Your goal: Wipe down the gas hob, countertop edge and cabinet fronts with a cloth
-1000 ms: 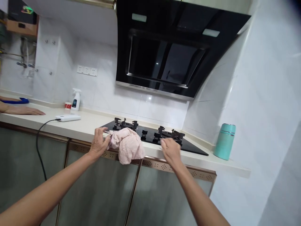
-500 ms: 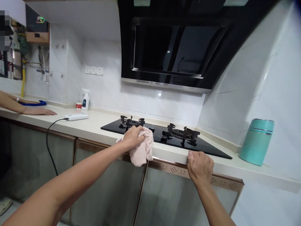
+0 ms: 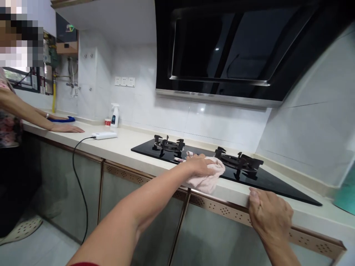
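We cannot see the left fingertips fully, as they sink into the folds, but the left hand [image 3: 198, 165] is clamped on a pink cloth [image 3: 205, 183], which lies bunched over the hob's [image 3: 277, 186] front edge, hanging onto the counter's [image 3: 127, 142] face. The strip of glass beneath it is covered. The right hand [image 3: 270, 214] sits curled at the counter's edge; its palm is hidden, so we cannot tell whether it grips. A teal container [image 3: 346, 192] is cut off at the right, and another person at the left is partly out of view, the head pixelated.

Two burners [image 3: 240, 161] stand behind the cloth, under a black range hood [image 3: 222, 48]. Further left we see a white device [image 3: 104, 136] with a black cable [image 3: 77, 173], a spray bottle [image 3: 114, 116] and a red-and-white tub [image 3: 107, 122]. The bottle carries a dark label — its writing too small for us to read.
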### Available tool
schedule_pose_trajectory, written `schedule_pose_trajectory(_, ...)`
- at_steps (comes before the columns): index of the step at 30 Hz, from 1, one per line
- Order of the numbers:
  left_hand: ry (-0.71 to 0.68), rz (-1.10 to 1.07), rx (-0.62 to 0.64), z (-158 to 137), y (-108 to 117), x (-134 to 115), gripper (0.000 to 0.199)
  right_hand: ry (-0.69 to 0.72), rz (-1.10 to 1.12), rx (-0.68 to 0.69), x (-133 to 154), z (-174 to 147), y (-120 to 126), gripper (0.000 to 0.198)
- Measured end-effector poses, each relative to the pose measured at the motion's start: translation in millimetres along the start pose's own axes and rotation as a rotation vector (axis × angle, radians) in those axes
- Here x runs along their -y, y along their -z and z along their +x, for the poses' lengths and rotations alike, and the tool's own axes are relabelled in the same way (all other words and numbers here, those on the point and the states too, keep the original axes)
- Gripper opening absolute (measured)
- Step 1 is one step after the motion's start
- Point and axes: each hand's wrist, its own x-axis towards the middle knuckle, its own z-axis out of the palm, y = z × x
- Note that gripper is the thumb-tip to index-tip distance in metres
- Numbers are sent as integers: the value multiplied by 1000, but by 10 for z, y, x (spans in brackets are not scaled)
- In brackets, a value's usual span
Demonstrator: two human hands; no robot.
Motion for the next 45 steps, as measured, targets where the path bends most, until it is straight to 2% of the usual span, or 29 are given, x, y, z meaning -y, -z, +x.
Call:
schedule_pose_trajectory(3,48,30,-61,-94,80,154,57,25,7,-12,-24,4,31,52)
schedule_pose_trajectory(6,110,37,-96,-247,202,439,51,53,19,-10,-37,15,60,50)
schedule_pose_trajectory(9,240,56,-154,-446,360,894,48,60,36,-4,-39,23,69,49)
schedule_pose_trajectory(16,666,105,-312,-1151,819,2193,54,30,-6,-10,-4,13,37,47)
schedule_pose_trajectory(18,740,103,-325,-1283,897,2439,62,23,-8,-14,8,13,24,46)
schedule_pose_trajectory(21,808,110,-312,-1342,926,2633,77,4,-4,-25,29,21,7,43)
schedule_pose_trajectory(27,785,159,-297,-1340,881,2601,73,-3,-28,-33,53,27,-27,39)
schedule_pose_trajectory(33,799,203,-324,-1406,849,2329,70,-35,-27,-66,73,33,-71,39)
schedule_pose_trajectory(38,783,201,-396,-1504,787,2096,64,-51,-61,-83,107,46,-75,38)
schedule_pose_trajectory(41,726,181,-448,-1554,650,1850,57,-50,-74,-78,108,52,-75,37)
schedule_pose_trajectory(45,415,86,-482,-1409,335,1196,46,-51,-58,-53,48,52,-103,35)
